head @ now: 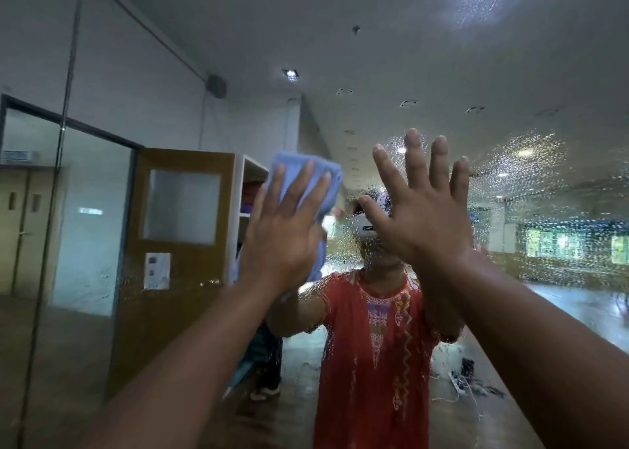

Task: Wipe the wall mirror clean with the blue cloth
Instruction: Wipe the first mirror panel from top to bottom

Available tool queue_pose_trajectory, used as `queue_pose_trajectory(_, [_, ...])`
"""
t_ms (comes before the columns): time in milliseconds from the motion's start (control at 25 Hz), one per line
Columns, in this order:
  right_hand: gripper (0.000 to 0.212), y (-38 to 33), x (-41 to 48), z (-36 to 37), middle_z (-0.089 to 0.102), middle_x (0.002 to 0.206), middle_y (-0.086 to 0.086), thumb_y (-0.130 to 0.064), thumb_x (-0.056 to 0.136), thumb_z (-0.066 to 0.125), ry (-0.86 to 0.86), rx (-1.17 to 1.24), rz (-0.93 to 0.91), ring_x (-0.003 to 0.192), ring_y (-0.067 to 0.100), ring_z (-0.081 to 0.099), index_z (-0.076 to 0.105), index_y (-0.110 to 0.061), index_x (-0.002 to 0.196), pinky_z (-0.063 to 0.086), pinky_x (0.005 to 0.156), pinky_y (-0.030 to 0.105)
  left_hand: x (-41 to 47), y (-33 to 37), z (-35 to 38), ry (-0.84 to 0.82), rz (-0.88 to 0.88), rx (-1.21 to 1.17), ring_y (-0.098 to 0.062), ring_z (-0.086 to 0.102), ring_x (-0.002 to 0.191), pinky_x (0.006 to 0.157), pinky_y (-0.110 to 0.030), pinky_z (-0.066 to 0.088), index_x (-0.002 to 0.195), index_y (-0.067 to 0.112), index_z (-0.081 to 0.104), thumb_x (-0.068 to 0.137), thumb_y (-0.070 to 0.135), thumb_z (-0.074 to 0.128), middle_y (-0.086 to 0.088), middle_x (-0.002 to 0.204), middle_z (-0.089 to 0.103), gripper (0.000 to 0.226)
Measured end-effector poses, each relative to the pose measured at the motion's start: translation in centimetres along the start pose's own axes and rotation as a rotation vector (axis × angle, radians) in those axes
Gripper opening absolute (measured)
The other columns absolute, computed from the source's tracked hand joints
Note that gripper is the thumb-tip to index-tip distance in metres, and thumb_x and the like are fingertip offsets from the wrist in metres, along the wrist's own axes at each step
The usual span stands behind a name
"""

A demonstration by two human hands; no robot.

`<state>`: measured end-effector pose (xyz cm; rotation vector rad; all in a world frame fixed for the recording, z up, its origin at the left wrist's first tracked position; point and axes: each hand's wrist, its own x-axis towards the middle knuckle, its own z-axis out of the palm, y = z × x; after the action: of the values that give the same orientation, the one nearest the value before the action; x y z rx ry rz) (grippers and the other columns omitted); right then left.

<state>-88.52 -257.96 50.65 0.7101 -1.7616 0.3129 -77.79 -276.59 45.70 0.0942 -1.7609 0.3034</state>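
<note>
A hallway with a door (177, 271) shows in the one mirror (493, 74), which is beaded with droplets (531, 162). Two raised hands: the left hand (286, 231) presses straight fingers on the one cloth (303, 173), which is bunched upright on the glass left of centre. The right hand (422, 210) is spread, fingers up.

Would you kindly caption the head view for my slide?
Left hand presses the blue cloth to the droplet-speckled wall mirror; right hand spread open alongside.

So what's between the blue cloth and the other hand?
Only wet mirror: droplet-speckled glass separates the blue cloth from the open right hand, seen in the head view.
</note>
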Motion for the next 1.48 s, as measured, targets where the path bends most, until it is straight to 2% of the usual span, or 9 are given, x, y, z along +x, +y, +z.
queue_pose_trajectory(160, [0.073,1.0,-0.5,-1.2,-0.011,0.171,0.004,-0.069,0.095,0.013,-0.037,-0.01,-0.07,0.156,0.033,-0.013,-0.002,-0.042,0.161,-0.004,0.125,0.055,-3.1,-5.6,-0.6,-0.053,0.105,0.017,-0.027,0.0,0.156,0.12,-0.056,0.021,0.158,0.029,0.019,0.089,0.023,0.04,0.003,0.167,0.016,0.072])
queue_pose_trajectory(360, [0.073,2.8,-0.9,-2.2,-0.016,0.17,0.004,-0.067,0.095,0.017,-0.056,-0.035,-0.107,0.156,0.03,-0.016,-0.002,-0.042,0.161,-0.006,0.125,0.047,4.0,-5.6,-1.9,-0.001,-0.244,-0.086,-0.019,-0.006,0.155,0.124,-0.049,0.014,0.158,0.034,0.02,0.097,0.022,0.04,0.01,0.167,0.011,0.066])
queue_pose_trajectory(480, [0.073,4.5,-1.0,-2.9,-0.015,0.17,0.005,-0.066,0.096,0.02,-0.023,-0.042,-0.071,0.156,0.031,-0.015,-0.002,-0.041,0.162,-0.009,0.123,0.045,9.7,-3.2,-2.4,-0.008,-0.269,-0.064,-0.026,-0.004,0.155,0.124,-0.049,0.012,0.159,0.031,0.018,0.098,0.024,0.035,0.007,0.168,0.011,0.064])
queue_pose_trajectory(720, [0.071,9.7,-1.8,-3.7,-0.012,0.171,0.006,-0.068,0.098,0.017,0.005,-0.067,0.039,0.156,0.034,-0.014,0.001,-0.042,0.161,-0.009,0.123,0.049,15.4,6.1,-1.5,-0.027,-0.078,-0.027,-0.028,-0.007,0.155,0.124,-0.052,0.009,0.159,0.034,0.015,0.095,0.021,0.042,0.01,0.168,0.008,0.07])
queue_pose_trajectory(880, [0.07,10.7,-2.1,-2.5,-0.011,0.171,0.007,-0.067,0.099,0.02,0.03,-0.037,0.048,0.156,0.036,-0.013,0.003,-0.042,0.162,-0.005,0.125,0.056,9.3,9.3,0.6,-0.011,0.069,-0.019,-0.026,-0.009,0.155,0.123,-0.05,0.002,0.16,0.035,0.012,0.096,0.026,0.042,0.01,0.168,0.005,0.071])
queue_pose_trajectory(1040, [0.07,10.6,-2.0,-1.9,-0.017,0.17,0.007,-0.064,0.099,0.021,0.036,-0.006,0.036,0.155,0.036,-0.02,0.001,-0.04,0.162,-0.007,0.123,0.06,1.6,6.0,1.2,-0.041,0.172,0.022,-0.028,0.0,0.156,0.121,-0.059,0.017,0.158,0.029,0.02,0.093,0.028,0.038,0.003,0.168,0.014,0.068])
queue_pose_trajectory(1160, [0.07,10.8,-1.9,-1.8,-0.021,0.169,0.007,-0.064,0.099,0.018,0.03,0.01,0.025,0.153,0.036,-0.023,-0.001,-0.04,0.162,-0.01,0.122,0.06,0.2,0.9,-0.1,-0.012,-0.025,-0.003,-0.024,0.001,0.156,0.118,-0.06,0.026,0.158,0.03,0.022,0.09,0.025,0.038,0.005,0.167,0.015,0.07])
queue_pose_trajectory(1280, [0.07,10.8,-1.8,-1.6,-0.022,0.168,0.008,-0.063,0.099,0.018,0.04,0.016,0.029,0.153,0.037,-0.024,-0.001,-0.04,0.162,-0.011,0.122,0.06,4.2,-1.3,-1.3,0.063,-0.314,-0.062,-0.029,0.009,0.154,0.124,-0.05,0.015,0.157,0.026,0.03,0.091,0.028,0.033,0.001,0.166,0.023,0.066])
queue_pose_trajectory(1480, [0.07,10.7,-1.8,-1.5,-0.017,0.17,0.008,-0.062,0.099,0.018,0.061,0.017,0.044,0.154,0.038,-0.02,0.002,-0.039,0.162,-0.01,0.122,0.061,14.1,4.8,-1.9,0.057,-0.262,-0.05,-0.031,0.006,0.154,0.123,-0.048,0.015,0.157,0.028,0.028,0.087,0.03,0.029,0.003,0.166,0.02,0.07])
